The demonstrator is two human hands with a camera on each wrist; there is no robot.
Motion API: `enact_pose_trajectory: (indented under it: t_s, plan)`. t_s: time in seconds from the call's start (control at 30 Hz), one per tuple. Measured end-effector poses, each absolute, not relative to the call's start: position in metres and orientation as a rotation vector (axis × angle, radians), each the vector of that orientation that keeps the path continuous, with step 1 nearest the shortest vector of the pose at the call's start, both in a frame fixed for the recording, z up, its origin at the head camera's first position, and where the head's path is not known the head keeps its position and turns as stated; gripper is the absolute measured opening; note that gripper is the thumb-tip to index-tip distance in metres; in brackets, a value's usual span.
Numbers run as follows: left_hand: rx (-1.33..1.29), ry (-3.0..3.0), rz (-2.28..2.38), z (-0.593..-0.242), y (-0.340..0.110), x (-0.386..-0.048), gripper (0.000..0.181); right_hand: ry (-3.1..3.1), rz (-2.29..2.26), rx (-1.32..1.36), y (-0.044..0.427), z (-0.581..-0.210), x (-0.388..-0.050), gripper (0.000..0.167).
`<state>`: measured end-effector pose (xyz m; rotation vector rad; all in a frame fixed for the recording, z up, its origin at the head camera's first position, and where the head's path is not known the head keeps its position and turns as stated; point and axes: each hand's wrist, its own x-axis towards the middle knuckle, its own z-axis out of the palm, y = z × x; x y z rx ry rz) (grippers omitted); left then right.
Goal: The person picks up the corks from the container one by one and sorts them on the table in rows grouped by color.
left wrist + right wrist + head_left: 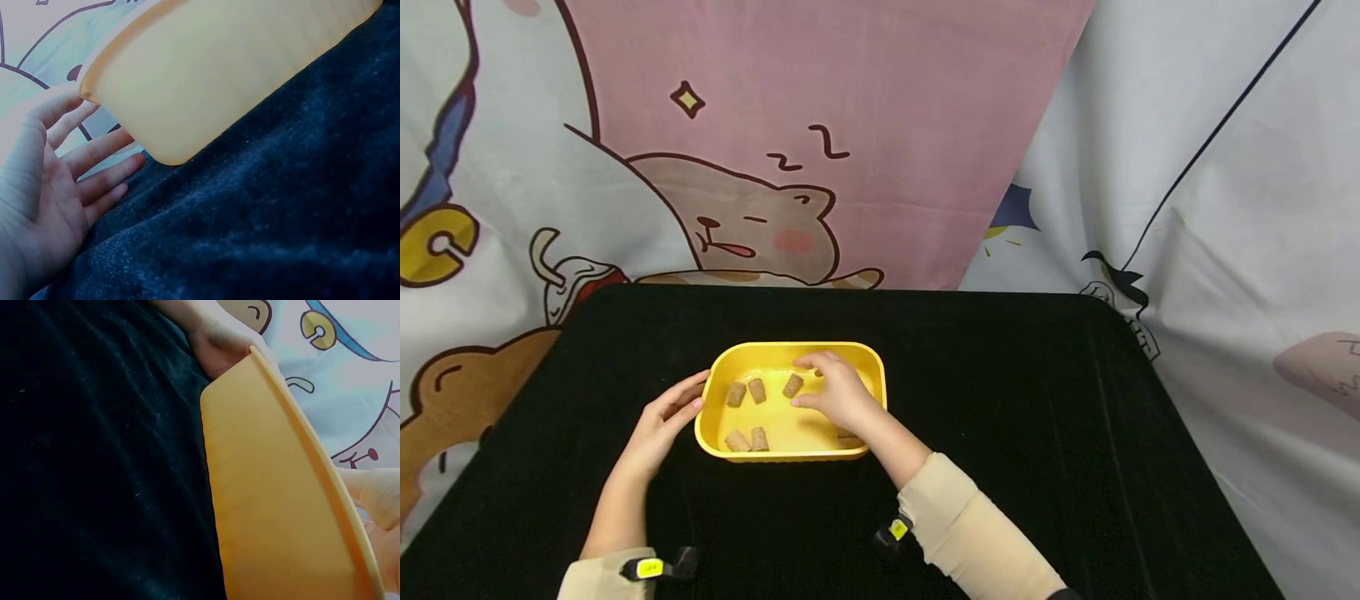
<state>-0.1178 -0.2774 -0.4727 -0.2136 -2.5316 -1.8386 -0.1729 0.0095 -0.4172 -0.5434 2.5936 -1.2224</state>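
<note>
A yellow tray [790, 457] with rounded corners holds several short brown cylinders that look like corks. A pair of corks [757, 390] lies at the far left inside it, and another pair of corks [737, 441] is at the near left. My right hand [838, 390] is over the tray, thumb and forefinger spread apart around a single cork [793, 385]; contact with it cannot be made out. That hand partly covers another cork behind its fingers. With its fingers extended, my left hand [658, 425] touches the tray's left end. In the left wrist view, the left fingers [103, 153] spread beside the tray wall [181, 81].
Black cloth [1000, 400] covers the table under the tray. Behind it hangs a printed curtain [887, 125] with cartoon animals. A brown piece [847, 439] lies in the tray's near right corner, partly hidden by the right wrist.
</note>
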Motion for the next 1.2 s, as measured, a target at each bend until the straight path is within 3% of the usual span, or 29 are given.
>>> enact_pose_trajectory:
  t_s: [0.5,1.2]
  plan:
    - [-0.213,-2.549,-1.815,-0.476,-0.279,-0.119,0.045,2.518,-1.384,-0.252,-0.008,-0.437,-0.191,0.04]
    - [-0.26,-2.459,-1.87,-0.473,-0.277,-0.119,0.04,2.59,-1.296,-0.281,-0.021,-0.447,-0.196,0.036]
